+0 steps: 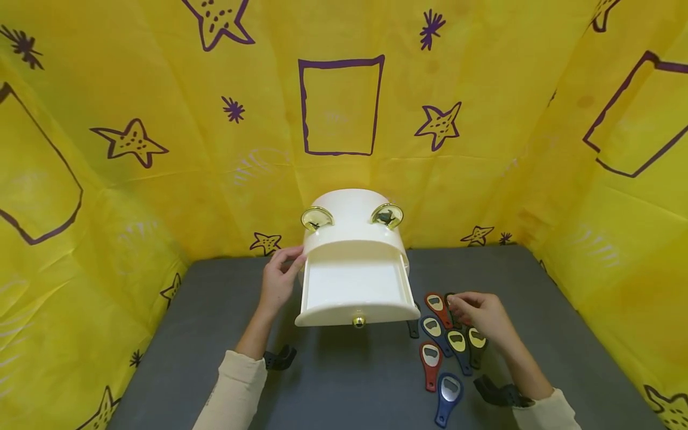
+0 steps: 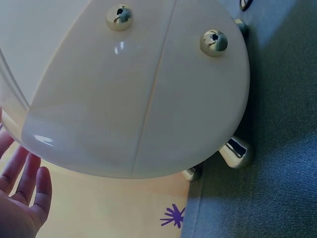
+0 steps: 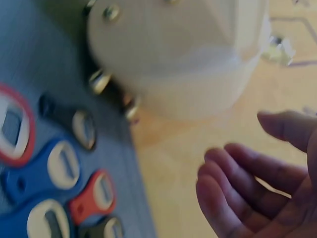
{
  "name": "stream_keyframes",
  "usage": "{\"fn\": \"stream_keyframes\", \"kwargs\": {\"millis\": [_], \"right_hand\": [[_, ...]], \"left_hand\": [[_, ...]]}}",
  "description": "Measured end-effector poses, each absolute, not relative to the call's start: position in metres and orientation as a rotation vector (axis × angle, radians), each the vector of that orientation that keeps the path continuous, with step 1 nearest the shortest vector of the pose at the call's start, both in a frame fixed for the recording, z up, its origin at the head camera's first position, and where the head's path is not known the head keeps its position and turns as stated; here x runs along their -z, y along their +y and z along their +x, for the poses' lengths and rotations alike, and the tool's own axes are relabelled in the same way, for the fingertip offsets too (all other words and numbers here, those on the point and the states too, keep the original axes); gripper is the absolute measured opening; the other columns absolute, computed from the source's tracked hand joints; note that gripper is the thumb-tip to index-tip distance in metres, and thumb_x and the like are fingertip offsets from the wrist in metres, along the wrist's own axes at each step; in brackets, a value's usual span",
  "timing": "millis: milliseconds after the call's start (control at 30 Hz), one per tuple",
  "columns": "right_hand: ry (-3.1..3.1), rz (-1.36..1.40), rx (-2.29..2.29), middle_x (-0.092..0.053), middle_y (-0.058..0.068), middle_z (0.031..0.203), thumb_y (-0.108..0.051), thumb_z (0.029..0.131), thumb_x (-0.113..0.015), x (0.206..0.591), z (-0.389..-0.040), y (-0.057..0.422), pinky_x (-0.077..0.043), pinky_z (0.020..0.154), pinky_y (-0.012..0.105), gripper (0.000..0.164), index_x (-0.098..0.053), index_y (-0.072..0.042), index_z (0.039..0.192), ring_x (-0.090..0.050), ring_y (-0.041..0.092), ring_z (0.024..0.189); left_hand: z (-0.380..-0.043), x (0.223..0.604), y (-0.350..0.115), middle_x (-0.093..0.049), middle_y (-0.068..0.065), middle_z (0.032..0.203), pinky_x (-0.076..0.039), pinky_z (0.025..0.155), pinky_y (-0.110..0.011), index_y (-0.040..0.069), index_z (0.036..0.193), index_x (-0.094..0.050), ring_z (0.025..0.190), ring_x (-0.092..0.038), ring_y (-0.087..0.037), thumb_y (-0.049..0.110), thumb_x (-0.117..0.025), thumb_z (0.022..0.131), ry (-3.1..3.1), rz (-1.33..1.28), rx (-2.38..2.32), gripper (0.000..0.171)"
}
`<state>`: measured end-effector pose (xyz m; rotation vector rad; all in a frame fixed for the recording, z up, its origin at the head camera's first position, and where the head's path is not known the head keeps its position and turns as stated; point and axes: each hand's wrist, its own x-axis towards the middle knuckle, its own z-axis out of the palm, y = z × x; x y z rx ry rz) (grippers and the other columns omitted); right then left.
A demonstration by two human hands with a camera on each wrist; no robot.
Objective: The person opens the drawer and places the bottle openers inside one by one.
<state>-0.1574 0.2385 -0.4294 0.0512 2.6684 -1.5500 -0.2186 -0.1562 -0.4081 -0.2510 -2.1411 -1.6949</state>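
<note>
A glossy cream cabinet with gold round ears stands at the middle, its upper drawer pulled out and bare inside. Against the cabinet's left side, beside the drawer, my left hand rests its fingertips; the left wrist view shows those fingers nearly straight at the curved edge. My right hand hovers over a group of bottle openers on the right, and in the right wrist view its loosely bent fingers hold nothing. Closest to it are a red bottle opener and a black bottle opener.
Nearer the front lie another red bottle opener and a blue bottle opener. A black one lies partly behind the drawer's right corner. The dark grey table meets yellow cloth walls with purple drawings.
</note>
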Motion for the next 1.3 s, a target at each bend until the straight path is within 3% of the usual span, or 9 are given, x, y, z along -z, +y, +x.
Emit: {"fn": "stream_keyframes", "kwargs": {"millis": [200,333,467,533,600,767,833,1067,1300], "right_hand": [[2.784,0.261,1.399,-0.072,0.020,0.093,-0.042,0.095,-0.060,0.451,-0.174,0.262,-0.056,0.066,0.032,0.054,-0.067,0.008,0.112,-0.069,0.025,0.074],[2.880,0.296,1.211,-0.071,0.022,0.091,-0.038,0.096,-0.059,0.463,-0.183,0.275,-0.047,0.058,0.029,0.050,-0.069,0.009,0.107,-0.063,0.027,0.072],[2.973,0.318,1.033,-0.067,0.014,0.073,-0.031,0.093,-0.063,0.479,-0.189,0.284,-0.037,0.054,0.031,0.039,-0.073,0.005,0.085,-0.053,0.024,0.065],[3.000,0.346,0.954,-0.064,0.010,0.067,-0.031,0.091,-0.065,0.486,-0.190,0.287,-0.037,0.053,0.032,0.037,-0.071,0.001,0.074,-0.054,0.026,0.063],[3.028,0.359,0.859,-0.064,0.015,0.068,-0.032,0.089,-0.066,0.491,-0.191,0.290,-0.042,0.053,0.038,0.038,-0.067,0.000,0.067,-0.058,0.033,0.065],[3.004,0.384,0.699,-0.064,0.034,0.086,-0.034,0.084,-0.069,0.498,-0.191,0.291,-0.049,0.058,0.054,0.043,-0.065,0.008,0.078,-0.061,0.050,0.076],[2.987,0.395,0.681,-0.064,0.034,0.086,-0.035,0.084,-0.070,0.501,-0.191,0.291,-0.048,0.056,0.052,0.045,-0.065,0.009,0.082,-0.061,0.048,0.075],[2.996,0.408,0.669,-0.063,0.030,0.080,-0.038,0.084,-0.070,0.504,-0.192,0.288,-0.047,0.056,0.050,0.046,-0.063,0.007,0.076,-0.060,0.045,0.072],[3.025,0.357,0.634,-0.063,0.040,0.092,-0.031,0.084,-0.069,0.505,-0.198,0.286,-0.050,0.069,0.060,0.047,-0.062,0.016,0.087,-0.060,0.055,0.082]], "left_hand": [[-0.232,0.427,-0.160,-0.061,-0.021,0.111,-0.049,0.073,-0.008,-0.005,0.113,-0.068,0.092,-0.055,0.003,0.006,-0.067,0.091,-2.109,-0.242,1.686,0.025],[-0.234,0.428,-0.161,-0.062,-0.019,0.109,-0.049,0.074,-0.010,-0.003,0.112,-0.069,0.094,-0.055,0.002,0.009,-0.068,0.091,-2.102,-0.248,1.675,0.025],[-0.228,0.420,-0.158,-0.062,-0.022,0.110,-0.049,0.075,-0.009,-0.005,0.112,-0.069,0.094,-0.054,0.003,0.007,-0.067,0.091,-2.101,-0.253,1.693,0.025],[-0.221,0.411,-0.155,-0.062,-0.024,0.111,-0.049,0.075,-0.009,-0.007,0.112,-0.068,0.093,-0.054,0.004,0.006,-0.067,0.091,-2.110,-0.248,1.703,0.025],[-0.215,0.402,-0.152,-0.061,-0.026,0.111,-0.049,0.076,-0.010,-0.009,0.113,-0.067,0.093,-0.053,0.004,0.004,-0.066,0.091,-2.123,-0.240,1.708,0.026],[-0.212,0.399,-0.150,-0.061,-0.027,0.110,-0.050,0.074,-0.011,-0.011,0.112,-0.066,0.091,-0.053,0.004,0.002,-0.065,0.091,-2.116,-0.243,1.707,0.025],[-0.212,0.399,-0.150,-0.060,-0.027,0.110,-0.049,0.074,-0.010,-0.011,0.112,-0.066,0.091,-0.053,0.004,0.002,-0.065,0.091,-2.116,-0.246,1.705,0.025],[-0.212,0.399,-0.152,-0.060,-0.028,0.112,-0.048,0.074,-0.008,-0.011,0.112,-0.066,0.093,-0.053,0.003,0.003,-0.065,0.091,-2.137,-0.251,1.703,0.026],[-0.212,0.399,-0.153,-0.060,-0.027,0.114,-0.048,0.074,-0.008,-0.011,0.113,-0.066,0.093,-0.053,0.004,0.003,-0.065,0.091,-2.149,-0.236,1.710,0.026]]}}
